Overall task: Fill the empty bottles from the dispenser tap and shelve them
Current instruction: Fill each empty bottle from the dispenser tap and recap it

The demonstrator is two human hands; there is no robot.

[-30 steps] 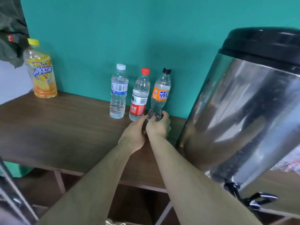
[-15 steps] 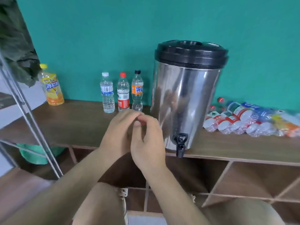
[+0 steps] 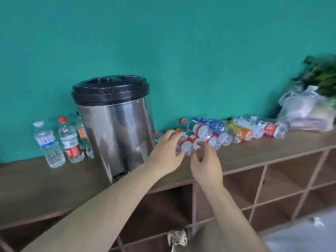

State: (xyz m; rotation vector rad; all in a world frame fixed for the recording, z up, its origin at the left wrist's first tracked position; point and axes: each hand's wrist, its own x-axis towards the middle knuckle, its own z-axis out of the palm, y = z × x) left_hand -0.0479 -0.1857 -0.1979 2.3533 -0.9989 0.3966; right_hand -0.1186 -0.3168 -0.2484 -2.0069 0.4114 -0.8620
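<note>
Hands over shelf top: right hand loosely curled, held nothing; left hand lay over red-label empty bottle at bottle pile near end, grip unclear. Dispenser stood left, upright bottles beside it.

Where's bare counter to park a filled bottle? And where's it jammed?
Free: the front of the counter left of the dispenser, ahead of the upright bottles; also the front strip ahead of the empty-bottle pile, running right toward the plastic bag. Crowded: the back strip from dispenser to bag.
</note>
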